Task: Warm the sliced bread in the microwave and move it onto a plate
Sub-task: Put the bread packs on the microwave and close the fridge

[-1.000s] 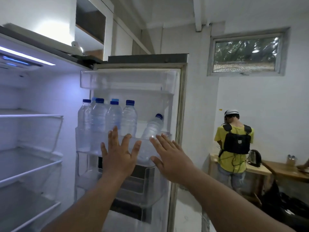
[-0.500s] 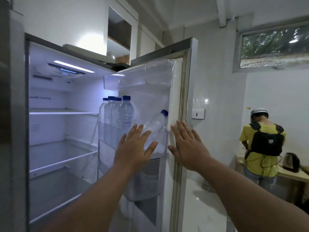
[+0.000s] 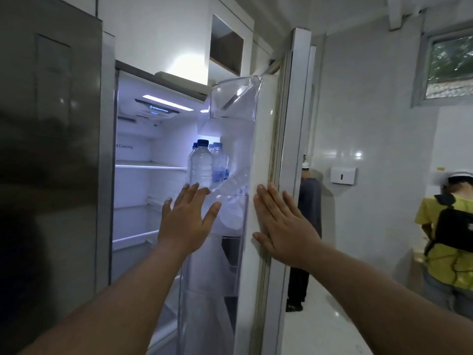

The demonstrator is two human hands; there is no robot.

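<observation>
The fridge fills the left half of your view, its lit inside showing bare glass shelves under a strip light. Its left-hand door is closed and reflects the room dimly. The right-hand fridge door stands partly open, edge-on to you, with clear plastic bins running down its inner face. The middle door bin carries several water bottles with blue caps standing upright, and one more bottle leaning tilted against the door lining.

To the right, a person in a yellow shirt with a black backpack stands with their back to you by the white tiled wall, and another person in dark clothes stands farther off, just past the door's edge. A white dispenser hangs on the wall between them, and a small window sits high at the right.

Your left hand is spread flat, fingers straight and apart, palm against the front of the middle door bin; its grip is released and it holds nothing. Your right hand is likewise flat with straight fingers, pressed on the door's edge just beside the rubber seal, grip released.

The sliced bread, the microwave and the plate do not show from here, so you cannot tell where the bread is.
</observation>
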